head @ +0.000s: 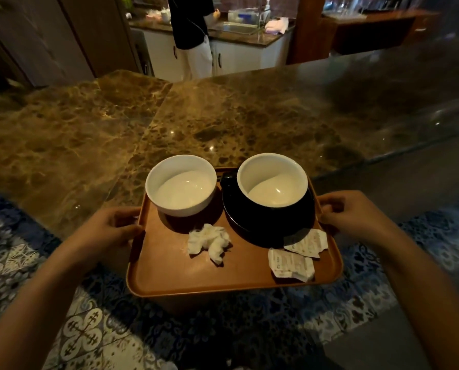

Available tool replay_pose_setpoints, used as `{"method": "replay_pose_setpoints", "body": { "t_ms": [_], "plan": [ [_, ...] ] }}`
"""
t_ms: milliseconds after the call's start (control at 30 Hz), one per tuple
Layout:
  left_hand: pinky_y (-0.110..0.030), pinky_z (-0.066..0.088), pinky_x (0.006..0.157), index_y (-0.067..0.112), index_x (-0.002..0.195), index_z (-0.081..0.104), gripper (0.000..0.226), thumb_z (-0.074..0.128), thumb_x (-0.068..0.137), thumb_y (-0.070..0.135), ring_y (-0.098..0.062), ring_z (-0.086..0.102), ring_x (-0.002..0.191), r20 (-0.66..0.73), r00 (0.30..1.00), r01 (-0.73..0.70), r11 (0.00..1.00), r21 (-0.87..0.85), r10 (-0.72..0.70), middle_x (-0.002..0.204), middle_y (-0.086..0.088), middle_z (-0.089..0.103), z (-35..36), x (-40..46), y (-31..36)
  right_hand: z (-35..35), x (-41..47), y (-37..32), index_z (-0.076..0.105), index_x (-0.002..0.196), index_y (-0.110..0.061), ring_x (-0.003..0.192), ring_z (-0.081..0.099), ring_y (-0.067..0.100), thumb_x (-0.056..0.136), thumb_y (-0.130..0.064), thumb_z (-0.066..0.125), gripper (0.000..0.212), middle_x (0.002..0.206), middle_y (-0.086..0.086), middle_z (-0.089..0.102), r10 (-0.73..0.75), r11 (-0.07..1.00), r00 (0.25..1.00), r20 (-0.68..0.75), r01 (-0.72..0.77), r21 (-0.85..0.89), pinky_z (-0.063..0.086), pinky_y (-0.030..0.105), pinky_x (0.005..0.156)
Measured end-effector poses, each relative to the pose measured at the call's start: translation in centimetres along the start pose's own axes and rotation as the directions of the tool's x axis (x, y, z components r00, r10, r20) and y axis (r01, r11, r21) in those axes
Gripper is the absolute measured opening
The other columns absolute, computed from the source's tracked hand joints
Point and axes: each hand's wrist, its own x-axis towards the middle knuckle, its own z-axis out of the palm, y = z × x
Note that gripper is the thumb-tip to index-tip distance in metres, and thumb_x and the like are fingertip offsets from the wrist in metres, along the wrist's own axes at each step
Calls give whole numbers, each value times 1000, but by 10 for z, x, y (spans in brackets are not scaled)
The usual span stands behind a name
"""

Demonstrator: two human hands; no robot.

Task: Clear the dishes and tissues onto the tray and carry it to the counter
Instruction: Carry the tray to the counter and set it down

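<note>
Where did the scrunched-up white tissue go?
The tissue lies on the brown tray, near its middle, just in front of the white bowl.

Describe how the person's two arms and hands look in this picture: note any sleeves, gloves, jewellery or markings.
Both forearms are bare as far as the picture shows, with no sleeve in view. The left hand and the right hand wear no gloves. No watch, bracelet or ring can be seen on either, though the light is dim. No markings show.

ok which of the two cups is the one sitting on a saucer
The black cup, white inside, on the tray's right side by the right hand; it sits on a black saucer. The all-white cup rests directly on the tray.
</note>
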Motion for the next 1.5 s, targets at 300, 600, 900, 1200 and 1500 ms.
{"method": "replay_pose_setpoints", "body": {
  "t_ms": [300,600,900,1200,1500],
  "plan": [
    [-17,46,54,33,95,60,37,52,85,-2,0,66,65,-58,998,39,999,-33,-41,64,17,71,-26,84,16,8,96,-15,70,98,-16,76,66,20,86,-3,55,23,83,7,70,11,999,1000,-20,-12,-45,56,35,67],
    [-13,47,46,31,94,59,40,51,85,-7,4,65,58,-101,989,106,994,-25,-108,59,21,70,-64,149,19,31,181,-49,69,79,-23,68,64,17,84,-6,59,21,77,5,70,19,999,1000,-4,-19,-26,49,23,57],
    [-28,49,64,7,117,59,36,49,85,-8,-18,59,75,-231,929,272,957,-105,-290,83,-4,65,-73,197,9,53,264,-73,68,75,-20,82,66,30,83,-3,56,22,87,14,71,24,996,997,77,-17,-84,51,30,58],
    [-31,50,72,16,100,69,37,51,79,-9,-16,62,77,-341,894,299,954,-25,-289,81,-2,68,-80,229,2,65,317,-87,68,84,-2,75,65,29,85,-4,55,13,82,16,69,-6,984,992,123,28,-174,56,41,68],
    [-29,47,64,17,99,70,30,56,78,2,-16,61,68,-442,883,293,922,252,-159,77,-2,67,-80,246,12,70,338,-90,67,81,-3,76,64,32,86,-3,51,16,80,15,67,-53,958,994,98,78,-277,56,48,73]
  ]
}}
